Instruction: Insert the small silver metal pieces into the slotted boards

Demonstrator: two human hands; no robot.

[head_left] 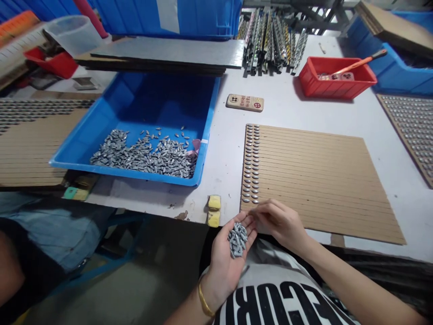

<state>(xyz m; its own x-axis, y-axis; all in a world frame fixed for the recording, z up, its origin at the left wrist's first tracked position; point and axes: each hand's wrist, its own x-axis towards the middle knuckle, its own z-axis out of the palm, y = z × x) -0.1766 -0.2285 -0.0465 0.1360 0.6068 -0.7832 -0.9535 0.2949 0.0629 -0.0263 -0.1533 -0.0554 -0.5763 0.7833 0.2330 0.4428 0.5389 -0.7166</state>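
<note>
My left hand (233, 243) is palm up and cupped under a small pile of grey spindle-shaped metal pieces (237, 240). Close by its fingertips, my right hand (282, 223) has its fingers pinched together; whatever lies between them is hidden. Both hands are at the near left corner of a brown cardboard sheet (314, 180) scored with parallel lines. Two columns of the same grey pieces (251, 162) run along the sheet's left edge. Many more lie loose in a blue bin (145, 160) to the left.
A red box (338, 81) with an orange-handled tool stands behind the sheet. Also on the table are a printed block (245, 103), yellow tape (214, 211) at the front edge and bundled strips (270, 43). Another filled sheet (412, 131) lies right. Someone's denim-clad leg (54, 234) shows left.
</note>
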